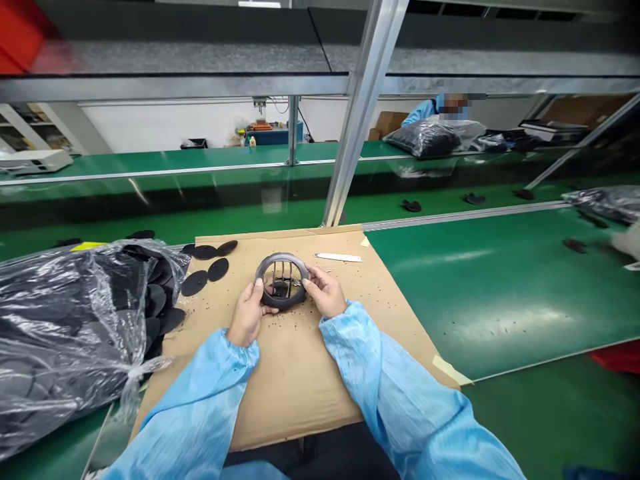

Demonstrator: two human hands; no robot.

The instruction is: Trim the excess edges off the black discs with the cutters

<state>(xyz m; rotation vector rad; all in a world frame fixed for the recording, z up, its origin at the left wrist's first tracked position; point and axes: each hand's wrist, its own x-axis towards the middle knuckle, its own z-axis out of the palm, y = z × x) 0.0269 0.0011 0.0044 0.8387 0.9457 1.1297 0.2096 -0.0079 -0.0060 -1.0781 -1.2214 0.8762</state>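
Between my two hands is a round black plastic ring (282, 305) with several thin bars across its opening. My left hand (249, 312) grips its left side, thumb on the rim and fingers underneath. On the right side, my right hand (325, 291) pinches the rim between thumb and fingers. The ring is tilted toward me, over a sheet of brown cardboard (295, 373); I cannot tell whether it touches the sheet. Black flat discs (194, 283) lie on the cardboard to the left. A white strip-like tool (338, 257) rests behind my right hand.
A clear plastic bag (60, 347) full of black discs stands at the left. Small dark bits are scattered over the cardboard and the green bench (480, 280). A slanted metal post (360, 113) rises behind the cardboard. Across the line, a co-worker in blue (425, 110) is near bagged parts (425, 137).
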